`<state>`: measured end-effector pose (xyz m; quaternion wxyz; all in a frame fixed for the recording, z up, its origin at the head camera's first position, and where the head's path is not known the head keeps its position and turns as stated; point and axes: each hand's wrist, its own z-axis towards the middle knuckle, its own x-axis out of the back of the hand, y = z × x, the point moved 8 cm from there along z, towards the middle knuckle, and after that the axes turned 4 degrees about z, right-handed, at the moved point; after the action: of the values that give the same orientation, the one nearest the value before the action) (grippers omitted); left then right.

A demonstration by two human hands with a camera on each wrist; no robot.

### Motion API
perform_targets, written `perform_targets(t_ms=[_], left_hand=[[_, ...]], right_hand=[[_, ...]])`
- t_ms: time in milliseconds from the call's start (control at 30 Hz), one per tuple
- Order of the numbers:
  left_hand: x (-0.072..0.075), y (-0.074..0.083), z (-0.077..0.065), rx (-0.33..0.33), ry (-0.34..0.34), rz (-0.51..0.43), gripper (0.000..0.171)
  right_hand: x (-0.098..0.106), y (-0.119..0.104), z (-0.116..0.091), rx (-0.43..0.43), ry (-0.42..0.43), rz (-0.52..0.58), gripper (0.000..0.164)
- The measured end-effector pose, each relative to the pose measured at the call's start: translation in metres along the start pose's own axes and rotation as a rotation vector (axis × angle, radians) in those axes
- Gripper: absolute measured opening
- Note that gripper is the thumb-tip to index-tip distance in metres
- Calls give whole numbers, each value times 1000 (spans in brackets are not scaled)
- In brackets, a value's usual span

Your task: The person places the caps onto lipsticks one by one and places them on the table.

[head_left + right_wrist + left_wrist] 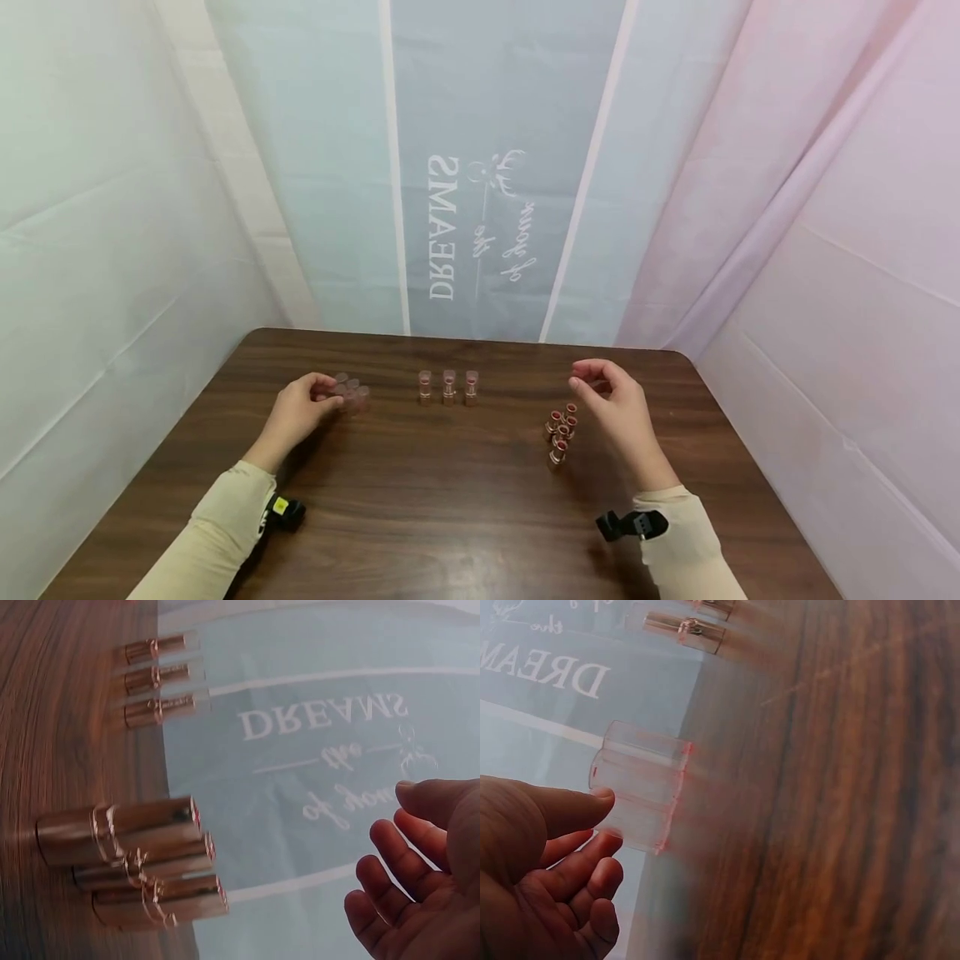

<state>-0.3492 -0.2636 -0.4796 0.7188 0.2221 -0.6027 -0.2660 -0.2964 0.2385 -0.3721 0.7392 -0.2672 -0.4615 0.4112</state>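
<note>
At the table's left, several clear plastic lipstick caps (363, 393) stand bunched together. My left hand (302, 407) is at the near side of this bunch, its thumb and fingertips pinching a clear cap (634, 817). To the right stand several uncapped rose-gold lipstick tubes (559, 446) with reddish openings, grouped closely. Just beyond and right of them hovers my right hand (617, 400), holding nothing, its fingers loosely bent and apart from the thumb. In the right wrist view, that hand (420, 877) is clear of the tubes (120, 832).
Between the two groups, three capped lipstick tubes (448, 389) stand upright in a row toward the back of the brown wooden table (450, 508). A printed cloth (480, 125) hangs behind the table, with pale cloth on both sides.
</note>
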Motion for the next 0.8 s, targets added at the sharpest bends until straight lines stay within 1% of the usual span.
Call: perform_targets(t_ms=[100, 200, 367, 467, 600, 700, 800], left_hand=[[2, -1, -1, -2, 8, 9, 32], [4, -1, -1, -3, 11, 21, 31], [9, 5, -3, -5, 20, 32, 30], [16, 12, -5, -20, 38, 40, 30], [27, 23, -8, -44, 70, 40, 30], [35, 31, -11, -60, 92, 27, 30], [42, 38, -12, -78, 102, 19, 31]], right_hand=[[-1, 12, 5, -15, -37, -3, 25], [-2, 24, 9, -40, -97, 6, 26], [-7, 54, 8, -118, -223, -5, 31], [-14, 75, 4, -150, -306, -5, 35], [-23, 97, -1, -142, -405, -16, 36], [-27, 107, -4, -127, -448, -32, 37], [-33, 113, -6, -128, -471, -40, 37]])
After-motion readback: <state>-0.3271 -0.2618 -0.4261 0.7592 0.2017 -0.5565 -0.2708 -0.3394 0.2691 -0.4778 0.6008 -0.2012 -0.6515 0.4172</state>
